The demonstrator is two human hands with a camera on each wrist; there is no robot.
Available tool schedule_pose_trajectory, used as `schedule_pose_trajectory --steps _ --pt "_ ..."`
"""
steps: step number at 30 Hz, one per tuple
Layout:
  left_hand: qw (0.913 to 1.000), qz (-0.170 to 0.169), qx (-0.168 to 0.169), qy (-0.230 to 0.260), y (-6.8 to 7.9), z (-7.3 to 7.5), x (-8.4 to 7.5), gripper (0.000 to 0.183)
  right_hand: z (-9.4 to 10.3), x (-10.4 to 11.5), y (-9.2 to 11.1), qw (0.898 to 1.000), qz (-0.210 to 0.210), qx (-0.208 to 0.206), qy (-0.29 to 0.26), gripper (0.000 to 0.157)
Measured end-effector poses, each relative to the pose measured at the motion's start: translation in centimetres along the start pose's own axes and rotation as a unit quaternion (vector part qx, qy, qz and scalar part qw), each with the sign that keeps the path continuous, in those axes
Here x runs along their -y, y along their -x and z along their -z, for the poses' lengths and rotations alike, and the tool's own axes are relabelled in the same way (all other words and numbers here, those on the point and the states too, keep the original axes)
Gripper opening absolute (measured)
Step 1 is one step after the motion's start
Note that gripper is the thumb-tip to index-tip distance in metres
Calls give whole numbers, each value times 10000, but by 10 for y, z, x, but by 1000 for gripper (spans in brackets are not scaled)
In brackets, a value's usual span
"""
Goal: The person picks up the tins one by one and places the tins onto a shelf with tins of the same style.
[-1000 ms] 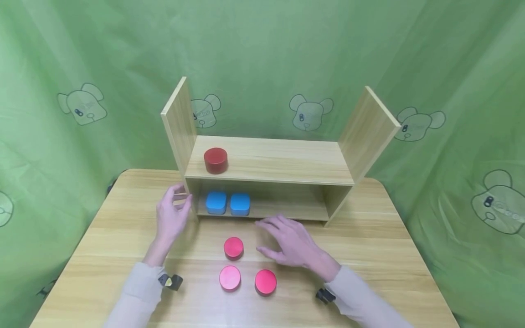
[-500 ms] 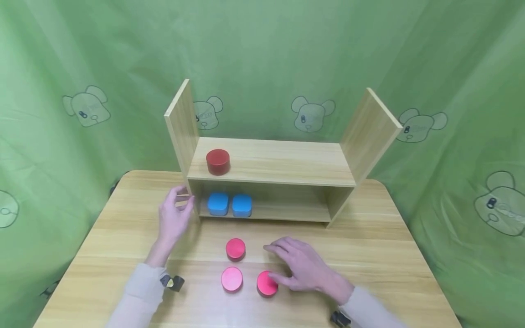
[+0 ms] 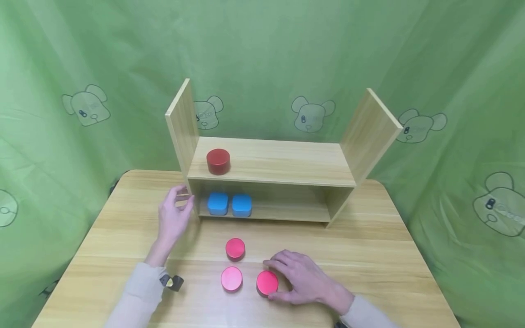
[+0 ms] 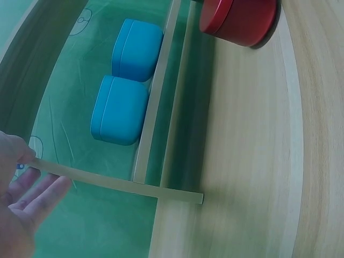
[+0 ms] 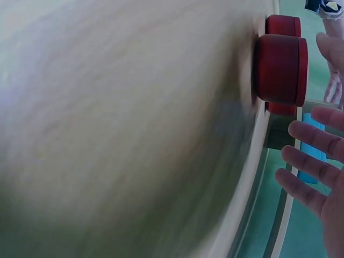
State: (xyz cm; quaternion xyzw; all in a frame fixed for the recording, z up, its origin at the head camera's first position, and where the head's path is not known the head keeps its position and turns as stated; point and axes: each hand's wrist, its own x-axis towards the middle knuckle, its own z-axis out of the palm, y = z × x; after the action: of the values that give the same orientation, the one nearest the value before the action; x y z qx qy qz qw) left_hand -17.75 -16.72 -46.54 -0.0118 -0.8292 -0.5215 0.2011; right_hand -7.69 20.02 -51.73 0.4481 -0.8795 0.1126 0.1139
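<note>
While the left hand [image 3: 171,216] held the left edge of the wooden shelf [image 3: 270,159] between thumb and fingers, the right hand [image 3: 301,280] was spread around the front-right cylinder [image 3: 267,283], head view. This red piece rested on the bench [image 3: 369,255], thumb at its near side, fingers past its far side. The front-left cylinder [image 3: 231,279], its top pinker, stood to its left; the rear cylinder [image 3: 235,248] stood behind, nearer the shelf. On the upper board, toward the left end: one dark red cylinder [image 3: 218,162]. On the lower board, left part: left blue box [image 3: 218,204] and right blue box [image 3: 242,206], just beside each other. Green curtain [image 3: 262,45] with mouse-head outlines hung behind.

Left wrist view: the panel edge ran between thumb and fingers, confirming the pinch. Both blue boxes showed on the lower board, rounded at the corners, each with a seam. A red cylinder was cut off by the top border.

Right wrist view: hand wide, fingers apart and clear of the nearest red cylinder; whether the thumb touched it, cannot tell. Parts of two other red cylinders showed behind it. Lower-left area blurred.
</note>
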Motion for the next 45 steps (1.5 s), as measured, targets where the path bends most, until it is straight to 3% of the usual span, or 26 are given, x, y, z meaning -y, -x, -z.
schedule_pose_trajectory --steps 9,23,31,45 --pt "9999 -93 3 38 0 -1 -2 39 -6 0 5 9999 59 12 -119 72" --pt "9997 -246 -55 34 0 0 0 38 -9 2 5 9999 -57 107 -84 59" --pt "9996 -266 -59 35 0 0 0 37 -13 5 4 9991 -309 214 -196 54" --pt "9995 -318 -88 -24 0 0 1 37 -15 3 0 9988 -127 -471 -26 53"
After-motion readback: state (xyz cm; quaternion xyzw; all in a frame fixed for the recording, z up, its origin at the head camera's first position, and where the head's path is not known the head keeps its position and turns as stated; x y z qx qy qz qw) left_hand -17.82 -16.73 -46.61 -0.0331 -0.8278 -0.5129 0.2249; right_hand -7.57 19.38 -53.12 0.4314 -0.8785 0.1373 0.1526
